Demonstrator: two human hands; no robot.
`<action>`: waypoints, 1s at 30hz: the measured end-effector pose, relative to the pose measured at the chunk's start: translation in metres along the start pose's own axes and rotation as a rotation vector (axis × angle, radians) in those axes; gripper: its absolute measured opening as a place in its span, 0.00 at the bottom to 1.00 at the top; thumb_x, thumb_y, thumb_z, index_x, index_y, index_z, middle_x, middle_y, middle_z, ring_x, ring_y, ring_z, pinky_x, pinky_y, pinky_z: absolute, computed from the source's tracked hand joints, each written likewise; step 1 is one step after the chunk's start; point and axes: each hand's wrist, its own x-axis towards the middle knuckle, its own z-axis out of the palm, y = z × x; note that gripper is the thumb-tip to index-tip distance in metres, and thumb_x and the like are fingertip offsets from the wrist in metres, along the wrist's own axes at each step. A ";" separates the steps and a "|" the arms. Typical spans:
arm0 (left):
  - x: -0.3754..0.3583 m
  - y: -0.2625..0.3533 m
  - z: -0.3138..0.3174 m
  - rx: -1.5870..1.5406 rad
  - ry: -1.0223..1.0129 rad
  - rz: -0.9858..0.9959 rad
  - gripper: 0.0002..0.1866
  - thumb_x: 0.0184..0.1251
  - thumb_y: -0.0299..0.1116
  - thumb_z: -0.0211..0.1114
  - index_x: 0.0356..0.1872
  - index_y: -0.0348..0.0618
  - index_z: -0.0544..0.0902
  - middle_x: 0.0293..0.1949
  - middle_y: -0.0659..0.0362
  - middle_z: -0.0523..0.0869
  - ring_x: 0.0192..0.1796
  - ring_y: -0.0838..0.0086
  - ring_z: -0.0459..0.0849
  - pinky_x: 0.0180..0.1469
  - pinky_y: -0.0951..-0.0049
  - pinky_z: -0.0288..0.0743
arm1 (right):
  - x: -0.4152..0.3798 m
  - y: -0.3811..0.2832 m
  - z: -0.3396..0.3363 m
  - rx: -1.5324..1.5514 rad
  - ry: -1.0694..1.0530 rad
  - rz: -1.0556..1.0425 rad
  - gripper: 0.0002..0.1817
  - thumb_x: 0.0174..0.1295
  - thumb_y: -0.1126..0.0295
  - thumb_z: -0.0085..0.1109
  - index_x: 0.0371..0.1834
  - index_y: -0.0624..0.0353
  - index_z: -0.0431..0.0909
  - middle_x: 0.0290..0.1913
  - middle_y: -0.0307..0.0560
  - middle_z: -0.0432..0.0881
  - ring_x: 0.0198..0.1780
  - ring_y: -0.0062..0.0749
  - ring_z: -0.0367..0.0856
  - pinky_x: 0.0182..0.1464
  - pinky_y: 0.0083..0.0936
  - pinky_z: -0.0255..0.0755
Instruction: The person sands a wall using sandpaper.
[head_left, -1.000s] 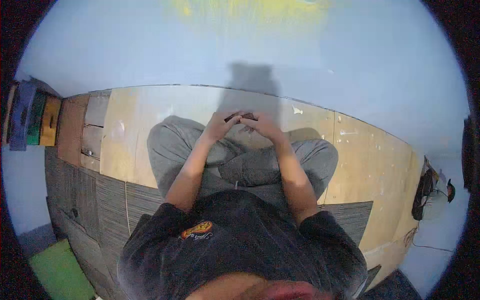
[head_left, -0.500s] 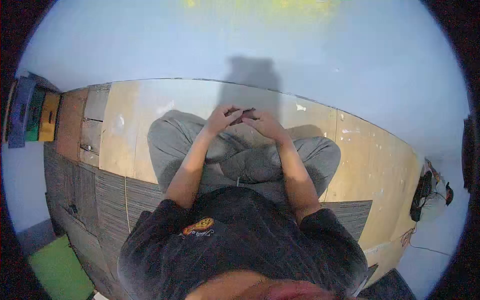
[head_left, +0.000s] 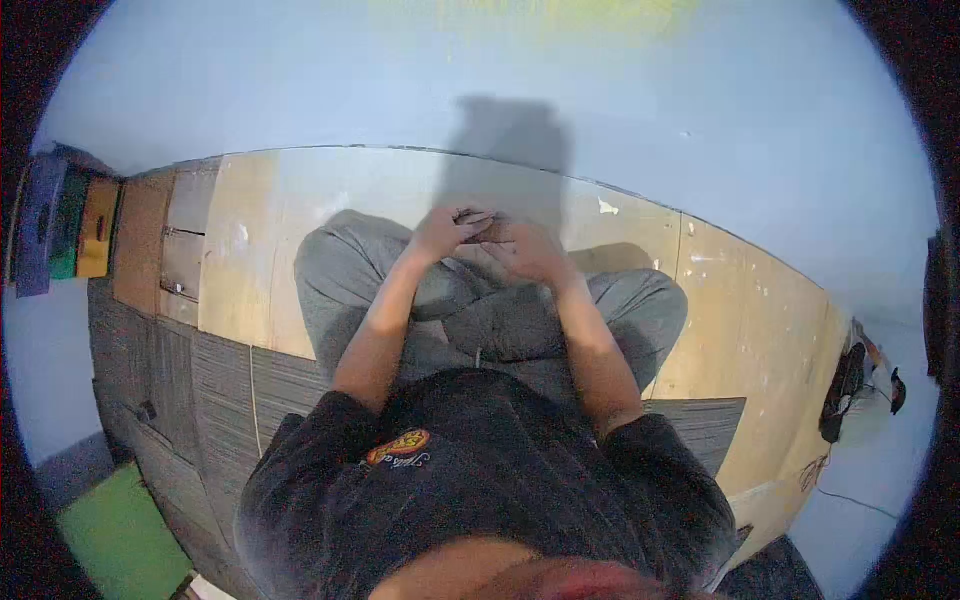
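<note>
In front of my crossed legs, in grey trousers [head_left: 350, 270], my two hands meet over a small, dark reddish-brown piece [head_left: 488, 234], thin and flat-looking. My left hand [head_left: 440, 234] grips its left side with the fingers curled over the top. From the other side my right hand [head_left: 532, 252] closes on it, fingers reaching toward the left fingertips. Most of the piece is hidden behind the fingers, and I cannot tell what kind of thing it is.
I sit on light wooden boards [head_left: 740, 330] beside a pale wall [head_left: 300, 90] that carries my shadow. Ribbed grey panels [head_left: 222, 385] lie to the left, near a green panel [head_left: 125, 530]. At the far right is a dark bundle with cables [head_left: 843, 390].
My hands have drawn closer together, the right one shifting its fingers over the reddish-brown piece, so less of it shows. The view has shifted slightly.
</note>
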 end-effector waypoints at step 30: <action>0.008 -0.015 0.012 0.426 0.373 0.646 0.13 0.67 0.41 0.59 0.44 0.50 0.86 0.36 0.57 0.87 0.40 0.52 0.79 0.46 0.54 0.72 | 0.011 0.002 -0.015 0.527 -0.045 0.093 0.18 0.73 0.58 0.51 0.49 0.60 0.82 0.45 0.47 0.86 0.47 0.34 0.84 0.52 0.32 0.74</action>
